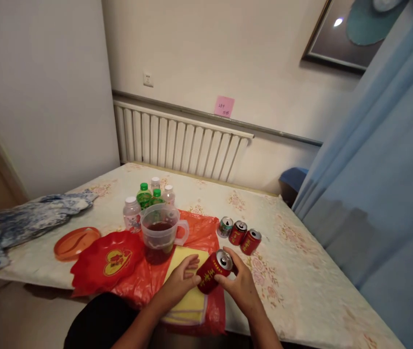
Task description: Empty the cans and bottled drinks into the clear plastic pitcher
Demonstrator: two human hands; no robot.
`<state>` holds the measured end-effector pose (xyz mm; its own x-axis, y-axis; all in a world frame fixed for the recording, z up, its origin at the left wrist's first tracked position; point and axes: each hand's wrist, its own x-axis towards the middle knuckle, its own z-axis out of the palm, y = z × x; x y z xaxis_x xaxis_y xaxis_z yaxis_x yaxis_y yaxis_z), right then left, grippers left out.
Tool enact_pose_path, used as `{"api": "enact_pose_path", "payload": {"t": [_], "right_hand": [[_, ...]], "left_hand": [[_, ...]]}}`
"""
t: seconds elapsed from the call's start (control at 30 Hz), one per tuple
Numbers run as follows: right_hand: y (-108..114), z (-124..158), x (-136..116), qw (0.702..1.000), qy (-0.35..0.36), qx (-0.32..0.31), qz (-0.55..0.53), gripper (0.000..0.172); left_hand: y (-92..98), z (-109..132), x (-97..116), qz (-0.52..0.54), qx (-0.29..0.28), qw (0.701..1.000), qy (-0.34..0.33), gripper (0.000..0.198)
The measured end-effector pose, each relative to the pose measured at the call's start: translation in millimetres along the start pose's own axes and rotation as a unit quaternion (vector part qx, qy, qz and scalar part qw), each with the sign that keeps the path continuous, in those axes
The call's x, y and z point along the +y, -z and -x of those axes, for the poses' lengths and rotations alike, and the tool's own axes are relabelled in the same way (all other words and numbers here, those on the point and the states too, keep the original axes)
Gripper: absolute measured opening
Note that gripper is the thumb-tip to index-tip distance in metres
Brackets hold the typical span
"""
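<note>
near: left hand (pixel 182 280) and right hand (pixel 242 287) clasp a tilted red can (pixel 212 274) over soft folded yellow cloth (pixel 188 303) | mid: crinkly red plastic bag (pixel 201 231) on floral counter (pixel 301 271); clear round jug (pixel 160 232), dark liquid; three cans (pixel 238 233); capped bottles (pixel 144 195) | far: ribbed white radiator (pixel 181 141); blue curtain (pixel 384 194)

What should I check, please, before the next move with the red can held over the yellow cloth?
1. Hold: left hand and right hand both grip the red can: ok.
2. Can upright: it is tilted: not ok.
3. Can opened: the top is too small to tell: cannot tell.
4. Pitcher upright, part filled with dark drink: ok.
5. Yellow cloth lies under the hands: ok.
6. Three other cans sit apart, to the right: ok.
</note>
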<state>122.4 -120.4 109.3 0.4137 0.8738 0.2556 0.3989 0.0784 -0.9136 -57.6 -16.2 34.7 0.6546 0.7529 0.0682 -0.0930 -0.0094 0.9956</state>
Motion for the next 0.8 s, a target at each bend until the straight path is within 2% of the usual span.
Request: {"api": "enact_pose_path", "payload": {"t": [0.07,0.13,0.27,0.47,0.6,0.8], "right_hand": [[1.7,5.8,-7.4,0.999,0.005,-0.028,-0.023,0.067],[2.9,10.8,-15.0,0.998,0.012,-0.051,-0.044,0.067],[6.9,19.3,-26.7,0.995,0.010,-0.069,-0.068,0.067],[17.0,30.6,-34.7,0.991,0.006,-0.088,-0.102,0.069],[21.3,37.4,-39.5,0.985,-0.015,-0.095,-0.143,0.068],[24.6,42.5,-41.1,0.990,-0.003,-0.075,-0.115,0.069]], "left_hand": [[-6.9,14.5,19.6,0.004,-0.022,1.000,0.000,0.076],[-13.1,26.6,38.9,0.005,-0.072,0.997,0.002,0.073],[-23.2,41.1,62.3,-0.010,-0.088,0.996,0.005,0.074],[-35.3,47.5,61.3,0.019,-0.105,0.994,-0.020,0.078],[-42.9,51.8,67.7,0.043,-0.123,0.991,-0.001,0.076],[-51.6,58.0,72.2,0.047,-0.123,0.991,0.015,0.074]]}}
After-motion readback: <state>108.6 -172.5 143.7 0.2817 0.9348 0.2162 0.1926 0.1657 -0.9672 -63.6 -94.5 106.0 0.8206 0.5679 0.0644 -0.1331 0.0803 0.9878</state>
